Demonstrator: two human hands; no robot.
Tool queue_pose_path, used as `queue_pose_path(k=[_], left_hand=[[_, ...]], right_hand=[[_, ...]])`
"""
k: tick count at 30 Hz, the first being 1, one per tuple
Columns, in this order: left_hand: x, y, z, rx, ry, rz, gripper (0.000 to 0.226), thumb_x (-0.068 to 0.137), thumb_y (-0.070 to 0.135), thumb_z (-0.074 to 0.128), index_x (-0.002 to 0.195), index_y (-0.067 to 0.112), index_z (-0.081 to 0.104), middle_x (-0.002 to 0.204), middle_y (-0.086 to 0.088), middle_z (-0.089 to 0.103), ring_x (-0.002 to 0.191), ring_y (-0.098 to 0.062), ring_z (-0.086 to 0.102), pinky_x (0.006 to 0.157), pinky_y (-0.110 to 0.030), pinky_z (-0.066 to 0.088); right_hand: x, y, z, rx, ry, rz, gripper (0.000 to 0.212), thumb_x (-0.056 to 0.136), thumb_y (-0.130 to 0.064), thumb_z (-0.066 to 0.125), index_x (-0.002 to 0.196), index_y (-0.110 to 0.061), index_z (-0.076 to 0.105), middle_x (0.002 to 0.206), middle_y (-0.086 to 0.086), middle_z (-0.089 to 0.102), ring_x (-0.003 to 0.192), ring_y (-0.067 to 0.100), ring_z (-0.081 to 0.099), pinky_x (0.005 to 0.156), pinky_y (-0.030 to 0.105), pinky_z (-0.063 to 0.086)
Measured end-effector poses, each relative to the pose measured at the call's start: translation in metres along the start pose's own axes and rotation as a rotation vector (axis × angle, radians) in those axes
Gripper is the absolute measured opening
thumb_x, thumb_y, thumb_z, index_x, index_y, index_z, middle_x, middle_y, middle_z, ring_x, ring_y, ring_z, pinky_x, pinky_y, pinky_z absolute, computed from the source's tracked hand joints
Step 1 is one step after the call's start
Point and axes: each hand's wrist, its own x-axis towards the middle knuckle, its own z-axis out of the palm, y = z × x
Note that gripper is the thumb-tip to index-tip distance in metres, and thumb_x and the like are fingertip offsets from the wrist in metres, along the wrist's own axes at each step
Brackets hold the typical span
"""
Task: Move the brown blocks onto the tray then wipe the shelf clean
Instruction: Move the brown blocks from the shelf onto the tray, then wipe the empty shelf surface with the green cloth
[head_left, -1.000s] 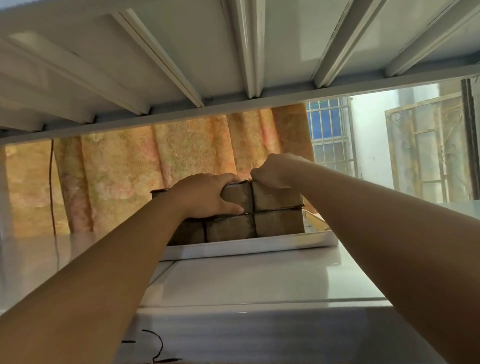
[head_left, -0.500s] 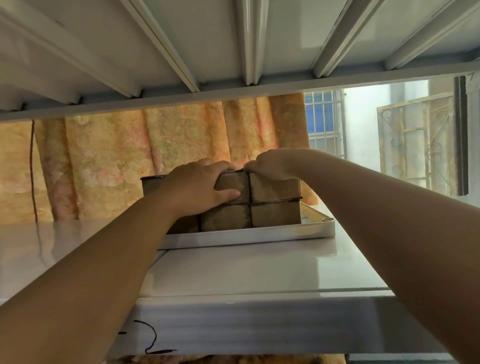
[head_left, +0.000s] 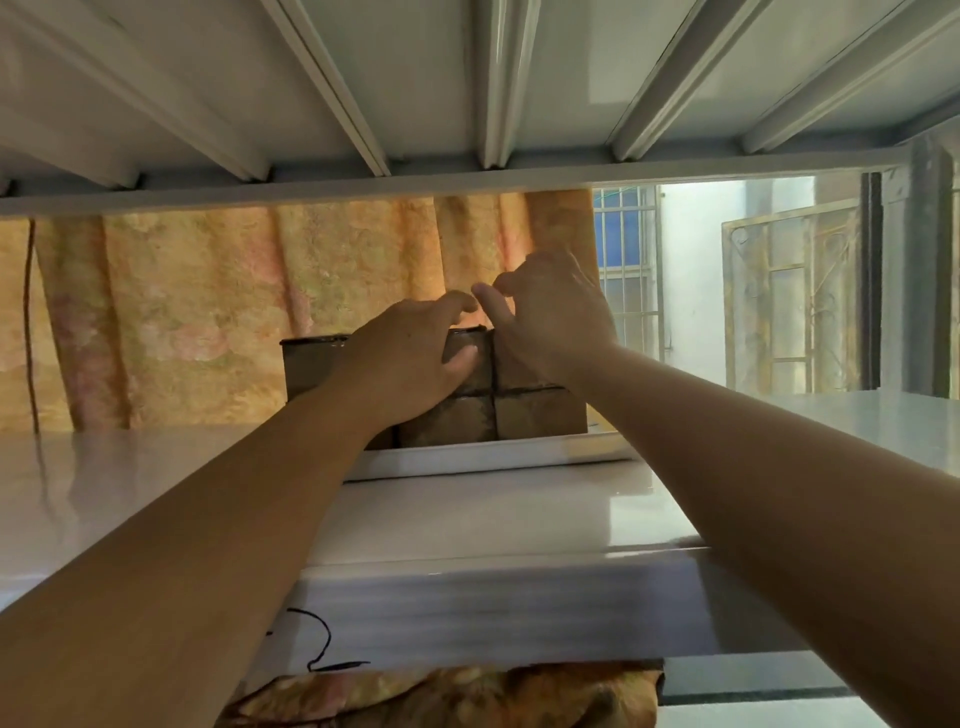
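Several brown blocks (head_left: 540, 415) stand stacked in two rows on a white tray (head_left: 467, 457), at the back of the white shelf (head_left: 493, 514). My left hand (head_left: 410, 358) lies against the upper middle block, thumb on its front face, fingers loose and raised above its top edge. My right hand (head_left: 556, 312) hovers just above the upper right block with relaxed, slightly bent fingers, gripping nothing. Both forearms hide parts of the stack. The upper left block (head_left: 311, 364) shows clearly.
The ribbed underside of the shelf above (head_left: 467, 104) hangs low over the hands. An orange patterned curtain (head_left: 208, 312) hangs behind and a barred window (head_left: 628, 260) is at the right. A black cable (head_left: 317, 639) dangles on the shelf's front edge, and patterned fabric (head_left: 467, 696) lies below.
Both hands have let go of the upper blocks and risen: the right hand now hovers above the stack, and the left hand's fingers have lifted off the top.
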Motion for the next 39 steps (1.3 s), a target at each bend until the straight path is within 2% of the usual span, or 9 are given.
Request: queue_pose_path(k=[5, 10, 14, 21, 24, 28, 33, 37, 39], left_hand=[[-0.002, 0.005, 0.000, -0.054, 0.057, 0.019, 0.035, 0.092, 0.025, 0.048, 0.128, 0.026, 0.049, 0.126, -0.002, 0.060, 0.107, -0.020, 0.057, 0.088, -0.036, 0.048], [-0.003, 0.011, -0.006, -0.039, 0.191, 0.070, 0.033, 0.092, 0.014, 0.045, 0.121, 0.024, 0.058, 0.121, -0.004, 0.060, 0.107, -0.020, 0.055, 0.082, -0.028, 0.040], [-0.001, 0.028, -0.013, -0.057, 0.091, 0.087, 0.049, 0.082, -0.009, 0.040, 0.112, 0.023, 0.063, 0.121, -0.010, 0.059, 0.104, -0.026, 0.054, 0.082, -0.032, 0.043], [0.005, 0.081, 0.004, 0.022, 0.022, 0.240, 0.032, 0.087, 0.003, 0.040, 0.099, 0.018, 0.066, 0.107, -0.002, 0.069, 0.096, -0.021, 0.061, 0.084, -0.040, 0.051], [0.017, 0.123, 0.015, 0.066, 0.038, 0.319, 0.025, 0.091, 0.006, 0.043, 0.097, 0.012, 0.066, 0.104, -0.003, 0.069, 0.095, -0.019, 0.062, 0.084, -0.040, 0.051], [0.045, 0.177, 0.041, -0.015, -0.108, 0.238, 0.039, 0.087, -0.008, 0.042, 0.100, 0.019, 0.066, 0.124, 0.000, 0.063, 0.115, -0.017, 0.057, 0.096, -0.035, 0.050], [0.068, 0.241, 0.069, -0.159, -0.169, 0.205, 0.041, 0.085, -0.012, 0.039, 0.100, 0.010, 0.070, 0.118, 0.007, 0.061, 0.113, -0.007, 0.056, 0.084, 0.002, 0.032], [0.087, 0.270, 0.096, -0.175, -0.198, 0.195, 0.031, 0.089, -0.004, 0.045, 0.097, 0.011, 0.071, 0.123, -0.005, 0.064, 0.114, -0.021, 0.061, 0.104, -0.026, 0.042], [0.089, 0.280, 0.101, -0.150, -0.227, 0.149, 0.031, 0.087, 0.000, 0.046, 0.099, 0.016, 0.069, 0.122, -0.002, 0.065, 0.112, -0.018, 0.059, 0.101, -0.028, 0.042]], right_hand=[[-0.001, -0.002, -0.001, 0.008, -0.082, 0.019, 0.036, 0.097, -0.030, 0.036, 0.104, -0.015, 0.068, 0.101, 0.006, 0.067, 0.108, 0.024, 0.054, 0.080, 0.037, 0.044], [-0.008, 0.002, -0.008, 0.156, -0.015, 0.199, 0.021, 0.090, -0.024, 0.051, 0.096, -0.023, 0.071, 0.105, 0.000, 0.070, 0.096, 0.020, 0.063, 0.083, 0.035, 0.053], [-0.024, 0.013, -0.027, 0.243, -0.079, 0.266, 0.022, 0.089, -0.023, 0.051, 0.097, -0.021, 0.072, 0.108, 0.000, 0.070, 0.096, 0.019, 0.065, 0.089, 0.036, 0.052], [-0.035, 0.064, -0.067, 0.278, -0.032, 0.264, 0.026, 0.089, -0.022, 0.049, 0.104, -0.021, 0.071, 0.112, -0.004, 0.071, 0.101, 0.015, 0.065, 0.093, 0.031, 0.050], [-0.041, 0.107, -0.082, 0.211, -0.146, 0.248, 0.026, 0.089, -0.023, 0.049, 0.102, -0.019, 0.071, 0.114, -0.001, 0.069, 0.103, 0.018, 0.063, 0.093, 0.032, 0.049], [-0.061, 0.176, -0.116, 0.078, -0.509, 0.156, 0.017, 0.089, -0.021, 0.053, 0.088, -0.022, 0.070, 0.098, -0.005, 0.069, 0.100, 0.019, 0.061, 0.098, 0.040, 0.048], [-0.101, 0.270, -0.146, -0.011, -0.704, 0.269, 0.028, 0.092, -0.022, 0.055, 0.117, -0.016, 0.068, 0.124, 0.003, 0.064, 0.116, 0.021, 0.058, 0.105, 0.036, 0.042], [-0.132, 0.331, -0.158, -0.101, -0.915, 0.436, 0.048, 0.097, -0.038, 0.045, 0.139, -0.016, 0.046, 0.147, 0.006, 0.044, 0.136, 0.024, 0.040, 0.114, 0.040, 0.030], [-0.147, 0.350, -0.159, -0.064, -0.989, 0.478, 0.058, 0.097, -0.049, 0.037, 0.146, -0.018, 0.034, 0.155, 0.003, 0.031, 0.143, 0.023, 0.027, 0.118, 0.044, 0.019]])
